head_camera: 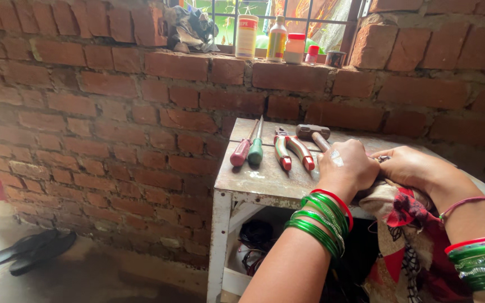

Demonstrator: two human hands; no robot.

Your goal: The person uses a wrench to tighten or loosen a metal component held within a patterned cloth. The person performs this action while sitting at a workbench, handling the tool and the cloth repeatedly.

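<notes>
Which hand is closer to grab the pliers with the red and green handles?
Probably the left hand. It rests on the table right beside the pliers, while the right hand lies farther off, past the left hand, by the patterned cloth.

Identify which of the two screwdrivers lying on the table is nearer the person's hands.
The green-handled screwdriver: it lies to the right of the red-handled screwdriver, next to the pliers and closer to the left hand.

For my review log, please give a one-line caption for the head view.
Both hands, left hand and right hand, rest together on a worn white metal table beside red- and green-handled screwdrivers, red-handled pliers.
</notes>
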